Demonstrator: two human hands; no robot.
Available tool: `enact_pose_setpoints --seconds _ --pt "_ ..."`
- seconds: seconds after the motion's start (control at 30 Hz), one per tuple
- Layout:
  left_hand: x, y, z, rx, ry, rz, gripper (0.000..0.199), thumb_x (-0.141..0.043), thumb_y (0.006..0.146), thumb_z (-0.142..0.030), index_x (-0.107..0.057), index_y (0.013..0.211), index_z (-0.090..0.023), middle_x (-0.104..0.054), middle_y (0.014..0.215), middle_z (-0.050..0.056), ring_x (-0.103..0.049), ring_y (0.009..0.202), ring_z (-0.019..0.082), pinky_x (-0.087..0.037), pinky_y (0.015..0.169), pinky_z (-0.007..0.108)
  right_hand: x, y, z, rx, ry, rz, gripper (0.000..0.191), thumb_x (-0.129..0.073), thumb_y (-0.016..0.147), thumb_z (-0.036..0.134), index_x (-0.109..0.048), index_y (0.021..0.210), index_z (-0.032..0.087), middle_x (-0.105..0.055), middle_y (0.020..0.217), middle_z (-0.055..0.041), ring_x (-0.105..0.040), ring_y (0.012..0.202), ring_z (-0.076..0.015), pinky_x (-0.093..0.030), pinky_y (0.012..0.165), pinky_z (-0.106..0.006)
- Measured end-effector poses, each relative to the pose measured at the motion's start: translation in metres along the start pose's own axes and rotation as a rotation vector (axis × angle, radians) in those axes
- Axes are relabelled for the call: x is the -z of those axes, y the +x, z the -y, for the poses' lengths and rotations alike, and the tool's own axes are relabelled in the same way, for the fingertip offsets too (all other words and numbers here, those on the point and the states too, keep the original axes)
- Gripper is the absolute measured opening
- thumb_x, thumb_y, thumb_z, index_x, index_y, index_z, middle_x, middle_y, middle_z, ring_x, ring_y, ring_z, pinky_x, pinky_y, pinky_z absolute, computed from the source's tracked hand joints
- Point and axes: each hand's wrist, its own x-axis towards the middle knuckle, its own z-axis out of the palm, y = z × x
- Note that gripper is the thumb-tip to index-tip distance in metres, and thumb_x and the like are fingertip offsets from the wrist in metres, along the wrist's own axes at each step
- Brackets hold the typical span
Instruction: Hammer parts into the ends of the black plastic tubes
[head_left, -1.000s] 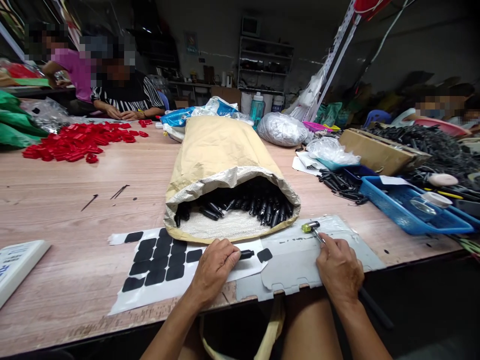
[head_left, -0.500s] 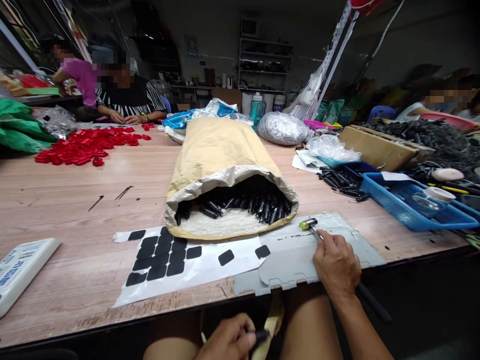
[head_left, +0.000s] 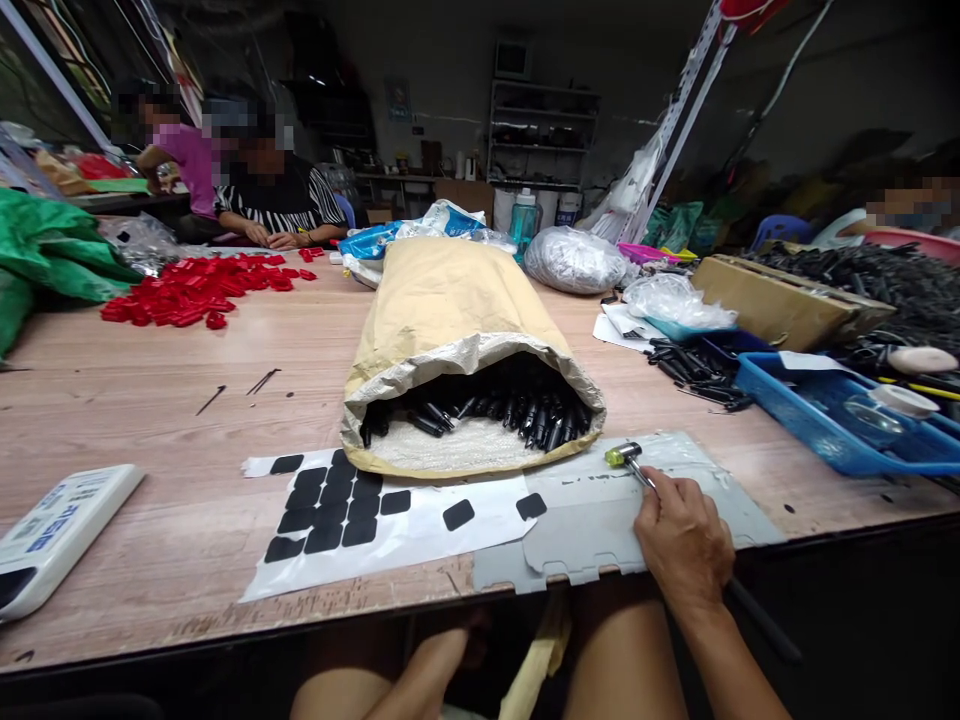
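Observation:
My right hand (head_left: 686, 540) is closed around a small hammer (head_left: 634, 462) with a yellow-and-black head, over a grey sheet (head_left: 585, 520) at the table's front edge. Below that edge, in shadow between my legs, my left hand (head_left: 474, 632) is dark and blurred; its fingers and anything in them cannot be made out. A tan sack (head_left: 457, 295) lies in the middle of the table with its mouth towards me, and black parts (head_left: 544, 415) show inside. In front of it is a white sheet (head_left: 412, 550) bearing black rounded squares (head_left: 326, 525).
A white device (head_left: 82, 530) lies at the left, with red parts (head_left: 187, 290) beyond it. At the right are a blue tray (head_left: 810, 415), loose black parts (head_left: 694, 370) and a cardboard box (head_left: 780, 300). A person in a striped top (head_left: 281, 200) sits across the table.
My left hand has moved forward into the shadow under the table edge, and the black piece it held no longer shows. My right hand still grips the hammer. The view has shifted slightly left.

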Motion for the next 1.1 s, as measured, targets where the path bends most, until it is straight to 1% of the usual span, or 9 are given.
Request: enact_pose_setpoints --seconds 0.1,0.2,0.27,0.37,0.47,0.57,0.7,0.97,1.1 --pt "0.013 -0.053 -0.037 -0.209 0.318 0.148 0.032 -0.069 0.072 -0.048 -0.075 0.089 -0.022 -0.068 0.080 0.003 -0.065 0.080 0.025 -0.047 0.075 0.037 -0.001 0.000 -0.001 0.004 -0.007 -0.001 0.029 -0.055 0.093 0.018 -0.070 0.117 0.023 -0.062 0.092 -0.0049 -0.048 0.082 -0.0182 -0.024 0.067 -0.031" --pt "0.036 -0.091 -0.098 -0.465 0.441 0.325 0.032 -0.055 0.091 -0.045 -0.074 0.084 -0.019 -0.071 0.077 0.002 -0.063 0.074 0.018 -0.045 0.066 0.028 -0.002 -0.001 -0.001 0.005 -0.010 0.004 0.029 -0.055 0.092 0.019 -0.070 0.117 0.022 -0.061 0.092 -0.0052 -0.048 0.082 -0.0184 -0.023 0.067 -0.031" --pt "0.056 -0.091 -0.139 -0.663 0.495 0.059 0.037 -0.049 0.097 -0.046 -0.071 0.084 -0.020 -0.071 0.080 0.002 -0.063 0.075 0.018 -0.047 0.068 0.029 -0.003 -0.001 -0.002 0.001 -0.010 0.005 0.029 -0.055 0.092 0.019 -0.070 0.117 0.023 -0.061 0.092 -0.0054 -0.048 0.082 -0.0186 -0.023 0.067 -0.031" --pt "0.087 -0.056 -0.186 -0.879 0.705 -0.544 0.026 -0.049 0.098 -0.035 -0.072 0.099 -0.023 -0.074 0.099 0.006 -0.063 0.092 0.025 -0.048 0.084 0.038 -0.003 -0.001 -0.002 -0.003 -0.003 0.005 0.030 -0.054 0.093 0.020 -0.070 0.118 0.023 -0.061 0.092 -0.0054 -0.048 0.082 -0.0186 -0.023 0.067 -0.031" --pt "0.111 -0.013 -0.210 -0.855 1.014 -0.749 0.025 -0.054 0.092 -0.023 -0.069 0.111 -0.024 -0.070 0.120 0.009 -0.055 0.116 0.033 -0.043 0.096 0.045 -0.002 0.000 -0.001 -0.001 -0.003 0.010 0.030 -0.054 0.093 0.019 -0.069 0.119 0.023 -0.061 0.092 -0.0051 -0.048 0.083 -0.0186 -0.024 0.068 -0.031" --pt "0.124 0.010 -0.218 -0.756 1.200 -0.736 0.025 -0.059 0.088 -0.025 -0.070 0.110 -0.023 -0.069 0.119 0.011 -0.051 0.118 0.038 -0.042 0.095 0.050 -0.002 0.000 -0.001 -0.004 -0.006 0.017 0.030 -0.055 0.092 0.018 -0.069 0.119 0.023 -0.061 0.092 -0.0047 -0.048 0.083 -0.0183 -0.025 0.068 -0.031" --pt "0.126 0.000 -0.213 -0.728 1.202 -0.710 0.019 -0.063 0.087 -0.032 -0.074 0.100 -0.022 -0.069 0.102 0.012 -0.051 0.109 0.038 -0.041 0.090 0.049 -0.002 0.000 0.000 -0.028 -0.003 0.028 0.031 -0.056 0.091 0.017 -0.069 0.118 0.023 -0.061 0.093 -0.0050 -0.046 0.081 -0.0175 -0.023 0.067 -0.032" --pt "0.062 -0.040 -0.174 -1.013 0.901 -0.218 0.015 -0.065 0.091 -0.034 -0.073 0.101 -0.026 -0.068 0.095 0.004 -0.054 0.099 0.026 -0.038 0.091 0.042 0.002 0.001 0.003 -0.044 -0.007 0.047 0.028 -0.056 0.092 0.019 -0.070 0.117 0.023 -0.062 0.094 -0.0051 -0.047 0.082 -0.0177 -0.024 0.068 -0.032" --pt "0.050 -0.027 -0.155 -1.005 0.851 -0.220 0.016 -0.069 0.088 -0.034 -0.072 0.102 -0.026 -0.067 0.093 0.004 -0.054 0.097 0.026 -0.038 0.089 0.042 0.003 0.002 0.000 -0.055 0.002 0.081 0.032 -0.056 0.094 0.023 -0.067 0.125 0.022 -0.063 0.094 -0.0054 -0.052 0.084 -0.0186 -0.027 0.069 -0.031"
